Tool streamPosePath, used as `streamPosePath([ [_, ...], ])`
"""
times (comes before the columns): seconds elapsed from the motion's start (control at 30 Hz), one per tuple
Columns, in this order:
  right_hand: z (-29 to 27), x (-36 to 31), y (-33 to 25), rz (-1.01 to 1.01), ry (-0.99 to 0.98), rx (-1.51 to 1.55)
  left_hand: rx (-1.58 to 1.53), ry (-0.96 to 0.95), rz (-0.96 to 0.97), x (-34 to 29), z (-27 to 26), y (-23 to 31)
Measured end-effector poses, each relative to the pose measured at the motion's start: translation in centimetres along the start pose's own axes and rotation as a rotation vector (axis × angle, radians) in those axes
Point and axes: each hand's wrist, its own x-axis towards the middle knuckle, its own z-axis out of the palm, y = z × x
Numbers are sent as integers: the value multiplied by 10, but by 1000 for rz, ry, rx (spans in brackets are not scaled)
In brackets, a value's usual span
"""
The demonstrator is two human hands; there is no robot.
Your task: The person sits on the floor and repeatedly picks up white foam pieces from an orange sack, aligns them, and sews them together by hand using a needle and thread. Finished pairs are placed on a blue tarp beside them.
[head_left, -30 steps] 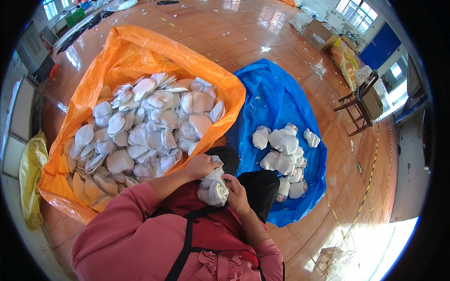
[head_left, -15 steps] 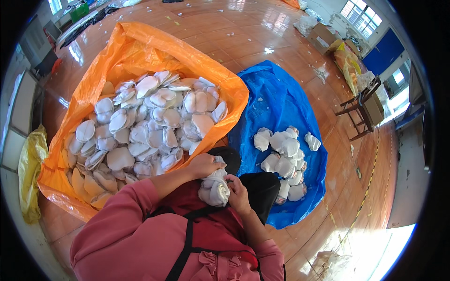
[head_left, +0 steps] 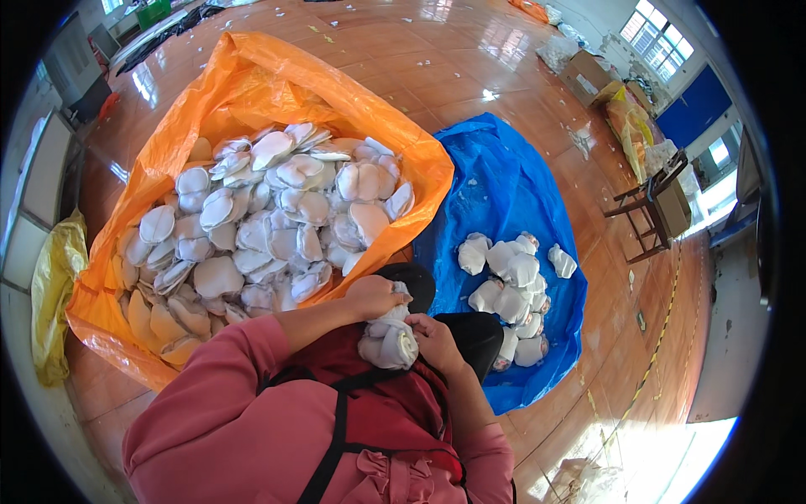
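Little has moved since the earlier frame beyond a slight shift of the view: the left hand and right hand stay at a white bundle, just beside the near right edge of the orange bag. Inside that bag many flat pads lie heaped, seemingly the work left. Next to it, the left hand curls closed round the bundle's far end; the right is half closed against its side, whether pinching cannot be told. Right of the orange bag, a few similar rolls rest on blue plastic, apparently done, so most looks unfinished. Reddish tiled floor surrounds the orange bag, with a yellow bag to its left and, well to its right, a wooden chair and a blue panel.
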Motion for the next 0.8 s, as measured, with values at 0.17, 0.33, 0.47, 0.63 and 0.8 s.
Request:
streamPosePath([
  [0.17,-17,3,-21,147,-177,219,12,19,4,0,3,1],
  [0.33,-14,4,-13,162,-215,415,-19,9,10,6,8,-4],
  [0.47,-12,4,-18,135,-263,402,-62,-29,-31,10,5,-4],
  [0.63,-7,7,-25,169,-191,160,-175,-23,-89,14,6,-9],
  [0.8,-5,14,-4,73,9,-105,-472,-49,-257,17,8,-6],
])
